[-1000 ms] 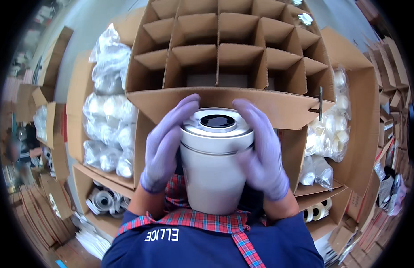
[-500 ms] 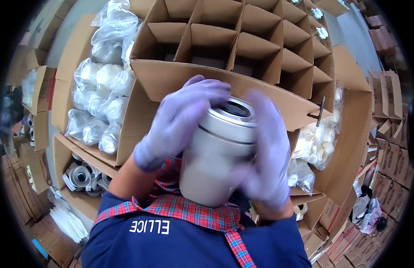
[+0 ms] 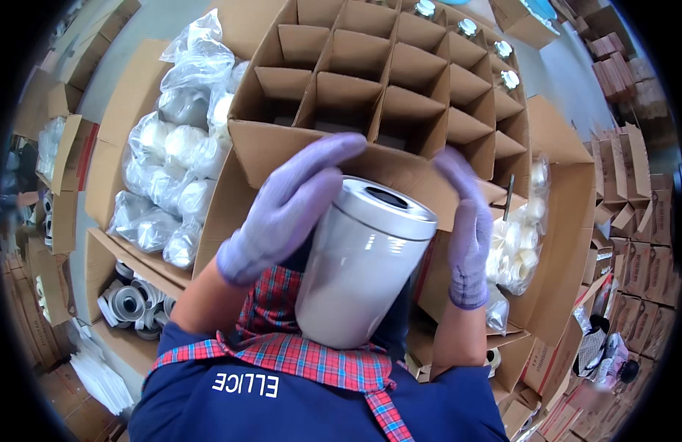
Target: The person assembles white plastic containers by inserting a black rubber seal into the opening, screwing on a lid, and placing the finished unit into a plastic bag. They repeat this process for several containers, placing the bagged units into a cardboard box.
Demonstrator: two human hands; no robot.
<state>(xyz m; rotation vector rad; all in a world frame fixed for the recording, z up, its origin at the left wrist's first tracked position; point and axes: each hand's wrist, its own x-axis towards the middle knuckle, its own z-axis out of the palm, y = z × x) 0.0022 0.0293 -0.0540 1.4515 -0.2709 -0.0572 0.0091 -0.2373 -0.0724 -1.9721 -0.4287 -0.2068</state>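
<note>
A pale grey canister [image 3: 363,272] with a fitted lid stands tilted against my plaid apron. Its lid [image 3: 389,200] has a dark oval recess in the top. My left hand [image 3: 289,210], in a pale purple glove, is at the canister's upper left with its fingers stretched out; whether its palm touches the side, I cannot tell. On the other side my gloved right hand [image 3: 470,228] is apart from the canister, fingers extended upward and holding nothing. Just beyond both hands is a carton [image 3: 304,140] with cardboard dividers.
Several white-capped items [image 3: 509,79] stand in the carton's far right cells. Bagged white parts fill a box [image 3: 105,162] on the left, and more bagged parts [image 3: 518,250] lie at right. Grey ring-shaped parts [image 3: 131,302] sit in a lower left box. Stacked cartons [image 3: 635,258] line the right.
My right hand has come away from the canister to the right. The lid sits lower on the body, with a narrower band showing. My left fingers have straightened and moved off the lid.
</note>
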